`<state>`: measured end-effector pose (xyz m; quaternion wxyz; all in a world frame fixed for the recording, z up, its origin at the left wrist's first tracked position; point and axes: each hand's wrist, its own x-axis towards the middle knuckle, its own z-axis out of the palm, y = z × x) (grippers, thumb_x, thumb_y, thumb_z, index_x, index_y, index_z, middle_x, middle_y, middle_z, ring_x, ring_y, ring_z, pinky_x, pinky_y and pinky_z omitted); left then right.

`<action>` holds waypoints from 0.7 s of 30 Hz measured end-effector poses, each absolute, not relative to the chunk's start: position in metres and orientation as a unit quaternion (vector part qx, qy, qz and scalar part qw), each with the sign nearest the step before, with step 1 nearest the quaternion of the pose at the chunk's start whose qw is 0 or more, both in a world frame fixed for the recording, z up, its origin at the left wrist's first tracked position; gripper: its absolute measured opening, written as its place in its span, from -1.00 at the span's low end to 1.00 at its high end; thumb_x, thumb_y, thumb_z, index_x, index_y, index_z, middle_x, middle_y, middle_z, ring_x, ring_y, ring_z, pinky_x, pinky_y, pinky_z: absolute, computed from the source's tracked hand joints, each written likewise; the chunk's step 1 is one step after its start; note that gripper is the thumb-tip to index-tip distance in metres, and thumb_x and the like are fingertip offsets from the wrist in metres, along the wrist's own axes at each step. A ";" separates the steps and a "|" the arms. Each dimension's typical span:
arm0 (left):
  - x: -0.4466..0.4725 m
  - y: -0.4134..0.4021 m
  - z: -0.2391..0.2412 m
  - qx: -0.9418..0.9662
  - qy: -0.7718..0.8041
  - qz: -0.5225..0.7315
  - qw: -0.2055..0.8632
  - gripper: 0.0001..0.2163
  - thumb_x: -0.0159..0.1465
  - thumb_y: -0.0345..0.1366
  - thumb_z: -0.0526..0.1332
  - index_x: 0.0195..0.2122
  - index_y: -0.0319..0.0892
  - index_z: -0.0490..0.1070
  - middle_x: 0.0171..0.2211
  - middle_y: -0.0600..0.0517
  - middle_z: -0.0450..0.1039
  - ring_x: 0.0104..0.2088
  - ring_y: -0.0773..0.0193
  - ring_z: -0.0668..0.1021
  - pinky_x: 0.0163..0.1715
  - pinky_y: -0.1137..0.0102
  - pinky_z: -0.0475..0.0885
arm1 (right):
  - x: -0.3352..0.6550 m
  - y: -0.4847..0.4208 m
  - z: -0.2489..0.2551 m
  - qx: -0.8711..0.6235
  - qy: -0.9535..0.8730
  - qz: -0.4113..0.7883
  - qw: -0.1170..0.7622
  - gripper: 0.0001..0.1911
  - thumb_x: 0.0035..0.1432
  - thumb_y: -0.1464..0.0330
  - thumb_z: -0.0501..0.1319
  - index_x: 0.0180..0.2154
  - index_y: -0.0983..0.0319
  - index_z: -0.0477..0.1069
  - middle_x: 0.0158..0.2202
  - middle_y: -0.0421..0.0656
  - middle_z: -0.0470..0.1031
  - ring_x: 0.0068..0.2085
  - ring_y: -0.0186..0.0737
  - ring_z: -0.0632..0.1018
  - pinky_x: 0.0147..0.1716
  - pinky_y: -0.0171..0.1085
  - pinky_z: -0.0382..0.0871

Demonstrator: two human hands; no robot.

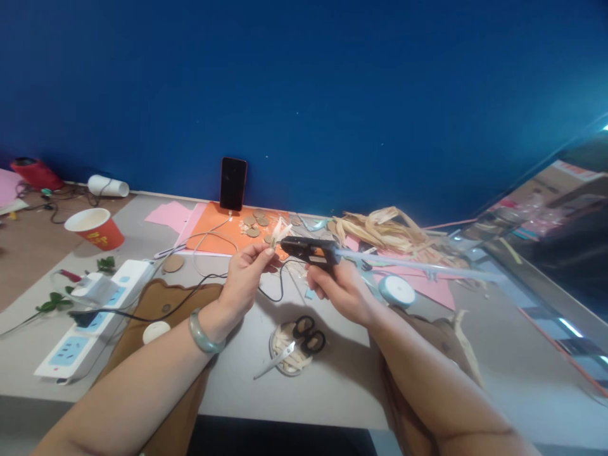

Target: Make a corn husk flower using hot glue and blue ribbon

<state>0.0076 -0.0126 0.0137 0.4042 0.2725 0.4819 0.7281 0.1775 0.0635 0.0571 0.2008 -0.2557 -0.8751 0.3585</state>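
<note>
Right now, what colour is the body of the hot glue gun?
Black; the hot glue gun shows best in the head view, the only one.

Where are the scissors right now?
In the head view's lower centre, the scissors lie across the round dish of pale strips on the grey table, nearer the person than the glue gun in the right hand.
</note>
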 end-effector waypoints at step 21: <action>0.006 -0.012 0.011 0.275 0.473 0.730 0.408 -0.80 0.12 -0.20 0.31 -0.38 -0.25 0.47 -0.50 0.04 0.49 -0.47 0.37 0.51 -0.39 0.45 0.42 | 0.177 0.061 0.057 -0.258 -0.864 0.375 0.212 -0.60 0.31 0.20 -0.02 -0.50 0.26 0.30 -0.62 -0.20 0.32 -0.59 -0.37 0.37 -0.56 -0.35 0.24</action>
